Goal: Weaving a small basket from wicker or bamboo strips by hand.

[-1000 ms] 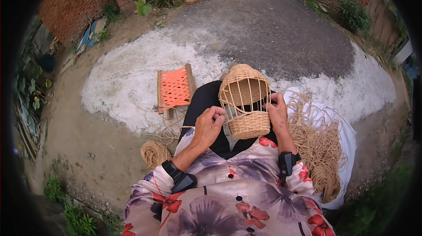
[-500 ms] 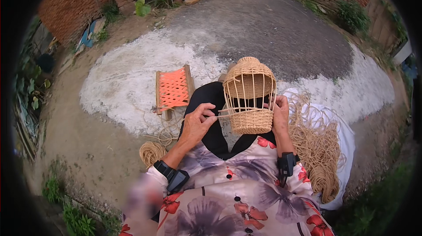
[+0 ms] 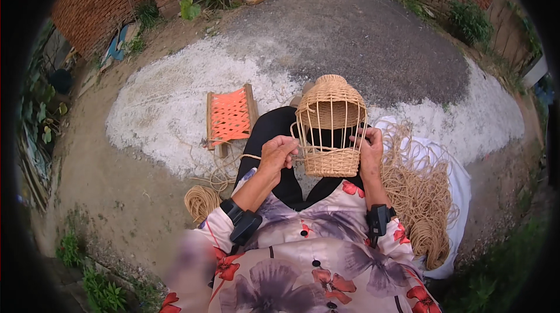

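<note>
A woven tan basket (image 3: 331, 161) sits over my black-trousered lap, with a solid woven bottom band, open upright ribs and a domed, necked top. My right hand (image 3: 368, 152) grips its right side with fingers closed round the edge. My left hand (image 3: 279, 154) is closed in a pinch on a tan cord (image 3: 249, 156) just left of the lower band; the cord trails toward the ground on the left.
A wooden frame with orange webbing (image 3: 230, 114) lies left of my legs near a coiled cord bundle (image 3: 201, 201). Tangled cord (image 3: 423, 196) lies on white cloth (image 3: 458, 190) at my right. Brick walls (image 3: 111, 4) and plants (image 3: 469, 21) border the yard.
The basket has risen a little since a second ago. My left hand pulled away leftward with the cord, then came back right toward the basket over the last half second.
</note>
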### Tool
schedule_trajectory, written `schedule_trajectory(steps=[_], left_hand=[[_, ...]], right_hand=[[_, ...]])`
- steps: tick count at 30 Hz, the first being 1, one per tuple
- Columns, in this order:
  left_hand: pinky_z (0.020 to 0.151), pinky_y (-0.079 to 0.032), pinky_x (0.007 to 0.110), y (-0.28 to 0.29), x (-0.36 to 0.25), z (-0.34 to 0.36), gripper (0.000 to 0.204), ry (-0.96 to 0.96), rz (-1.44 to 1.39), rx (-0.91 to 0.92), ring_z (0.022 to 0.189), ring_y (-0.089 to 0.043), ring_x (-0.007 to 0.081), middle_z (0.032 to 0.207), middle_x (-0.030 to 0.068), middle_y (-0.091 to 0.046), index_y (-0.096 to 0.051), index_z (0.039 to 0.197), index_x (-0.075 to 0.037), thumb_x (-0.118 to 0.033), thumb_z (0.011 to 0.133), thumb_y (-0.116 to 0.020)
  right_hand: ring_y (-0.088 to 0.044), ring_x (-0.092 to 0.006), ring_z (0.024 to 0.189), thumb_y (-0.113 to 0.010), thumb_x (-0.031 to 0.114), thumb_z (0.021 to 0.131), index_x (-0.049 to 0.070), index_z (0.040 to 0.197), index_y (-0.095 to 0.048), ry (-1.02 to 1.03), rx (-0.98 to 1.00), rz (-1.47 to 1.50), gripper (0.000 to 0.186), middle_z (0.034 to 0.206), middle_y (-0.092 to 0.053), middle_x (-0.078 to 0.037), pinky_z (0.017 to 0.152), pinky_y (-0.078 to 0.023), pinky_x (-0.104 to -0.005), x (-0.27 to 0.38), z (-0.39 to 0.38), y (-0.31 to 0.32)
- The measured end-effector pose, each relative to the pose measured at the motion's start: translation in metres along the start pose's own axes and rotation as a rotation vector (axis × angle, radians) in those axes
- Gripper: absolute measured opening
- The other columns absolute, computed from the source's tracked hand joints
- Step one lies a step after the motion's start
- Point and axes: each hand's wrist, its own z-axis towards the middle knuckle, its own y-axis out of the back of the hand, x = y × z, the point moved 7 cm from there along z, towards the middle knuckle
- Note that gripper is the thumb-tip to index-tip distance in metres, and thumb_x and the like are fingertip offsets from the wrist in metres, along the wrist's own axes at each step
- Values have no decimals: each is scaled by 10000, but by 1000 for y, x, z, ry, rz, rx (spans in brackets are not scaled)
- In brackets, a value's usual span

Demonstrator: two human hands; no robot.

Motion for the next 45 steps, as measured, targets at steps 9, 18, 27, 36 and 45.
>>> schedule_trajectory(steps=[9, 18, 27, 36, 45], left_hand=[[484, -445, 222, -16, -28, 5, 140, -286, 224, 88, 537, -534, 66, 736, 24, -635, -638, 951, -37, -145, 864, -663], [541, -468, 349, -24, -54, 0, 126, -676, 708, -119, 556, -611, 209, 629, 83, -574, -542, 964, -68, -19, 849, -557], [540, -435, 352, -58, -78, -34, 161, -852, 904, -39, 539, -545, 223, 638, 102, -535, -563, 986, -82, -23, 836, -569], [535, -442, 330, -54, -79, -51, 216, -866, 996, -17, 552, -559, 161, 628, 77, -534, -573, 1028, -92, -25, 825, -602], [502, -415, 190, 9, -65, -37, 295, -229, -569, 353, 614, -517, 51, 778, 2, -590, -520, 1168, -60, -72, 893, -627]], right_hand=[[-619, -134, 819, -623, -56, 804, 63, 968, -490, 23, 17, -22, 243, 975, -594, -53, 633, -529, -246, -1, 1, -2], [-595, -324, 760, -641, 94, 792, -14, 947, -547, 772, -104, -934, 211, 902, -582, -152, 686, -471, -416, 66, -29, -18], [-633, -296, 849, -689, 313, 789, 37, 1209, -492, 375, 66, -933, 540, 1068, -609, -180, 744, -501, -415, 80, -32, -34], [-647, -335, 950, -660, 250, 726, 86, 1322, -405, 87, 133, -908, 669, 998, -651, -156, 802, -502, -430, 44, -25, -53], [-659, -302, 703, -603, 130, 724, 81, 1273, -436, 73, 59, -821, 576, 707, -639, -92, 693, -513, -418, 36, -20, -46]])
